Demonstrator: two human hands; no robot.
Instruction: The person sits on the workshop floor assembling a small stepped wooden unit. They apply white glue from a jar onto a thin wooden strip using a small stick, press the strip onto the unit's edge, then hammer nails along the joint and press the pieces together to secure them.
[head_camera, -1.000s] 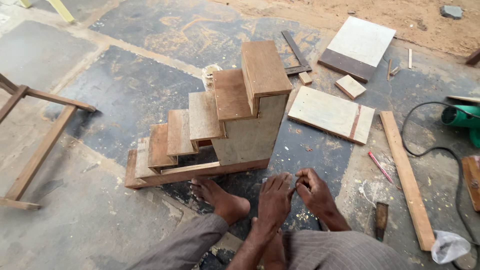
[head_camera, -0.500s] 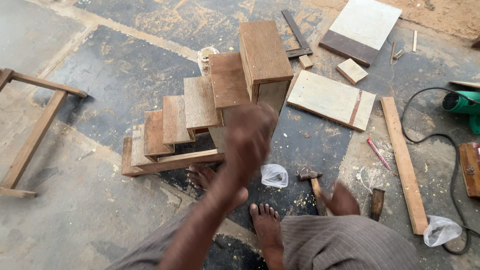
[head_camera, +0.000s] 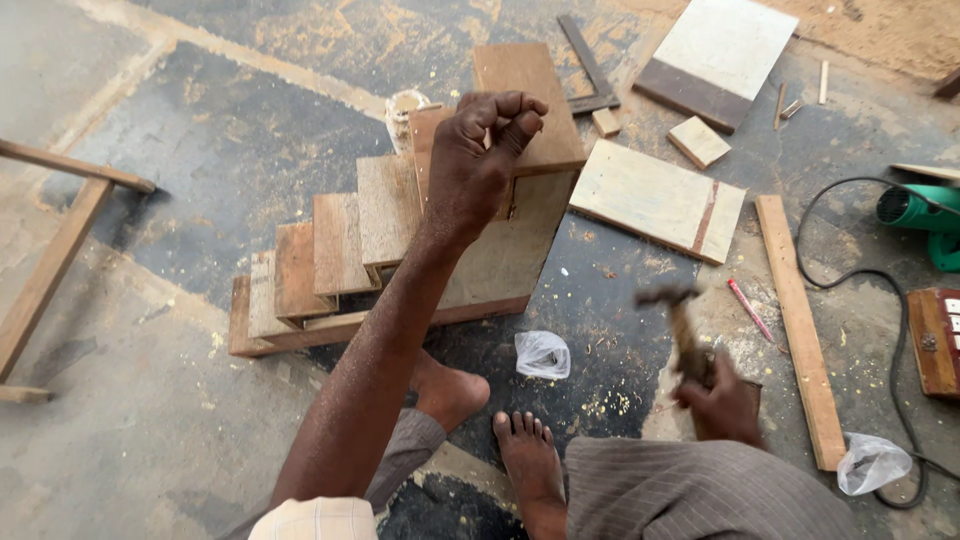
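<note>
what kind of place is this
Most likely an informal carpentry workshop, with the work done on a sawdust-strewn concrete floor. Signs: a small wooden stair model, cut boards, a hammer and a green power tool.

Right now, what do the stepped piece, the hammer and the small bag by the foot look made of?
Stepped piece: bare, unfinished wood, with visible grain and sawn edges. Hammer in the right hand: apparently a wooden handle and dark metal head, though motion blur leaves this unsure. Small bag: thin clear plastic, crinkled and glossy.
</note>
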